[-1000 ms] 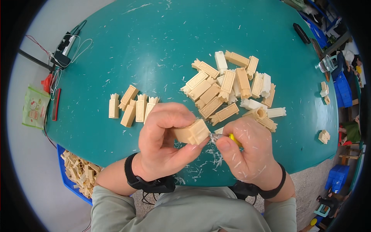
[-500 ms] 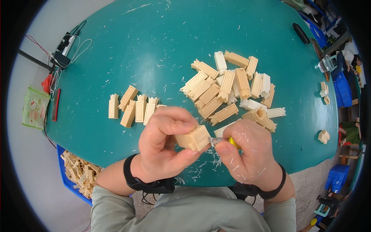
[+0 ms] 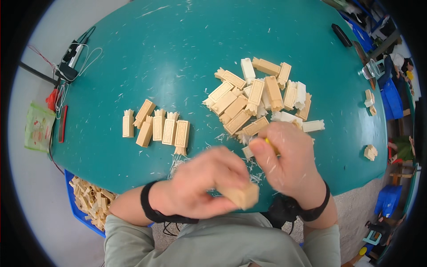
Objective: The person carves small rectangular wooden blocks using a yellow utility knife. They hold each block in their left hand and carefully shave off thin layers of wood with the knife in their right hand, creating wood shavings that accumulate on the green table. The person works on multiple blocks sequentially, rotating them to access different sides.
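Note:
My left hand (image 3: 207, 180) is closed round a beige box-shaped plastic part (image 3: 245, 196), low over the table's near edge; motion blurs the fingers. To its right, my right hand (image 3: 291, 162) grips a yellow-handled knife (image 3: 268, 141), mostly hidden in the fist. Knife and part are apart. White shavings stick to the right hand. Beyond that hand lies a heap of beige and off-white parts (image 3: 239, 105) with jagged ends. Several similar beige parts (image 3: 169, 131) stand apart in a loose group at left.
The green table (image 3: 147, 58) is strewn with thin shavings. A blue bin (image 3: 76, 215) full of beige parts sits at lower left. A power strip (image 3: 76, 55) with cables lies at the left edge. Small beige pieces (image 3: 370, 152), a clear cup (image 3: 370, 71) and a black pen-like object (image 3: 341, 35) lie along the right.
My left hand has moved down and right with the part, drawing it away from the knife. The right hand has risen slightly. One more beige part shows at the left group's end, uncovered.

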The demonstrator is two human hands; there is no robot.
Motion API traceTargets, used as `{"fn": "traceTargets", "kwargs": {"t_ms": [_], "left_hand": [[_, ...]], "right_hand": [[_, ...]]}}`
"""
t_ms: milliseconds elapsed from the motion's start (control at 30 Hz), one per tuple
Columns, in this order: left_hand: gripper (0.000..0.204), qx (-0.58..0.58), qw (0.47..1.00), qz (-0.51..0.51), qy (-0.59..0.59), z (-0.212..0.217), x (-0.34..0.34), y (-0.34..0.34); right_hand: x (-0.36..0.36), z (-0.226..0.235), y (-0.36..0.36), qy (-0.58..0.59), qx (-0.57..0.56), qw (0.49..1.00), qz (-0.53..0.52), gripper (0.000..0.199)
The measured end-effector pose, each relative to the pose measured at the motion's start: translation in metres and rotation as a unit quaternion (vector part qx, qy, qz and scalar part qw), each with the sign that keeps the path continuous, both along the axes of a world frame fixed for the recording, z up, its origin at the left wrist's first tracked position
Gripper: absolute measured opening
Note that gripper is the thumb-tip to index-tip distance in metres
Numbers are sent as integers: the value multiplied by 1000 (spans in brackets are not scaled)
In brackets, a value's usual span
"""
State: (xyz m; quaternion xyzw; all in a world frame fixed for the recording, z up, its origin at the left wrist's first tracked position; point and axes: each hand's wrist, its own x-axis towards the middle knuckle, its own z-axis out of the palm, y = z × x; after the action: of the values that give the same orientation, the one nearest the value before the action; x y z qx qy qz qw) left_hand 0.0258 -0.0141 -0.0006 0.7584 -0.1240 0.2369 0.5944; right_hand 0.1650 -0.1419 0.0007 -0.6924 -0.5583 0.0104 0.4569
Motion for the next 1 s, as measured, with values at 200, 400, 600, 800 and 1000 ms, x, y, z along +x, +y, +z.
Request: {"fn": "traceTargets", "kwargs": {"t_ms": [200,400,600,800,1000], "left_hand": [[38,-112,993,46,12,-5,-3,13],[37,-126,991,47,-23,-10,-2,16],[37,-95,992,81,-21,-10,-2,15],[35,-101,991,82,-34,-13,-1,13],[35,-87,995,40,-18,-8,-4,13]], "right_hand": [[-1,14,-5,87,-30,995,49,21],[-7,13,-5,38,-12,997,73,23],[-8,8,-5,29,-13,997,73,24],[-7,9,-5,18,-20,997,69,24],[-5,9,-2,16,-9,999,35,22]]}}
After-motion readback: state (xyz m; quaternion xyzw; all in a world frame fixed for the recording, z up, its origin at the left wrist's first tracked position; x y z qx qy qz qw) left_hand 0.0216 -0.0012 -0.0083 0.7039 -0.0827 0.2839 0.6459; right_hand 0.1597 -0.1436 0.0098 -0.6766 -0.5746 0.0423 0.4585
